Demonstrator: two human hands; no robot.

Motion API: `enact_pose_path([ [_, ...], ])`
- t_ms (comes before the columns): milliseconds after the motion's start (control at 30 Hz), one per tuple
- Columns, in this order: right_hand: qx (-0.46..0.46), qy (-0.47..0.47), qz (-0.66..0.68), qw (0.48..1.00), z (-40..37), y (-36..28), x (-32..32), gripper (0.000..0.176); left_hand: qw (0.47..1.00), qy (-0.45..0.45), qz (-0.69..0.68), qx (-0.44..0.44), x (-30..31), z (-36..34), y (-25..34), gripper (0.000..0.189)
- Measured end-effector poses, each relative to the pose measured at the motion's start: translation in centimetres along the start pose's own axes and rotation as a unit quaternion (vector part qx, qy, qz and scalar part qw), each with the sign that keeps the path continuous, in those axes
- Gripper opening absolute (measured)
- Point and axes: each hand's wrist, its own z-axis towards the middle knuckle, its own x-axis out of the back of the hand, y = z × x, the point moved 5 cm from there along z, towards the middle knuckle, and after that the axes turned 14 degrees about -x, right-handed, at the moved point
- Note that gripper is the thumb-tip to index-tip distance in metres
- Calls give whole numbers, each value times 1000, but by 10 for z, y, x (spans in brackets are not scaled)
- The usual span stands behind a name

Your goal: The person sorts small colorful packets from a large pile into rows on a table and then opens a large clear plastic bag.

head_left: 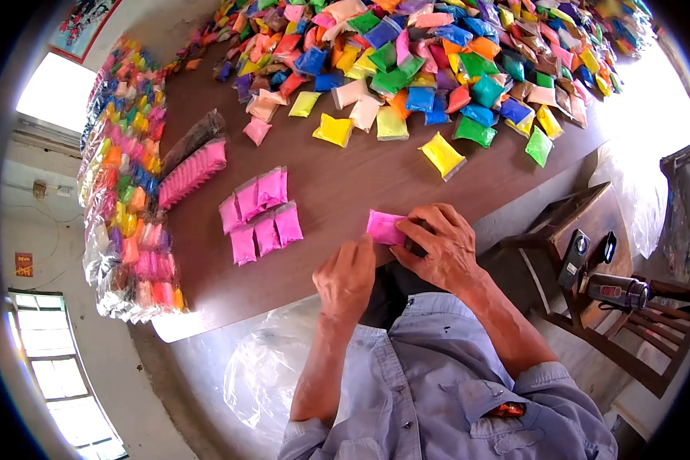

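Note:
A small pink packet (385,227) is held at the table's near edge. My right hand (443,247) pinches its right side between thumb and fingers. At the lower left corner of the same packet, the closed fingers of my left hand (346,277) grip it; their tips are partly hidden. To the left, several matching pink packets (271,188) lie in two short rows on the brown table (330,180). Beyond them a clear bag holds a tight row of pink packets (193,175).
A large heap of coloured packets (422,98) covers the far side. Bagged packets (134,192) line the left edge. One yellow packet (441,156) lies apart from the heap. At right, a wooden chair (655,330) and a stool bear a phone (574,259) and a flask (618,290).

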Motion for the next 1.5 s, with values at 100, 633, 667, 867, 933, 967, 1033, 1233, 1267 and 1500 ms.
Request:
enact_pose_path([
  [100,1,2,8,1000,0,1,-1,35,1000,-2,-16,-3,4,1,5,12],
  [633,-4,-1,11,1000,-1,0,-3,35,998,-35,-48,-13,5,5,5,10],
  [667,0,9,14,1000,0,-1,-2,35,998,-35,-48,-11,4,4,6,10],
  [867,-4,9,12,1000,0,-1,-1,34,999,-11,-52,-1,-4,-1,-7,8],
  [933,-10,3,10,1000,-1,-1,-3,35,998,33,-50,3,6,3,-10,10],
  [967,-7,6,9,1000,-1,-1,-2,35,998,32,-50,4,10,3,-8,10],
  [1033,-6,8,8,1000,0,0,-2,35,995,-17,-87,49,12,-1,-5,11],
  [1233,-3,4,9,1000,1,-1,0,35,995,-35,-81,48,9,2,2,12],
  [1267,-3,5,11,1000,0,-1,-1,35,995,-34,-81,48,8,2,1,12],
  [1500,3,18,9,1000,0,-2,-1,37,996,-18,-65,63,-2,-9,-6,9],
])
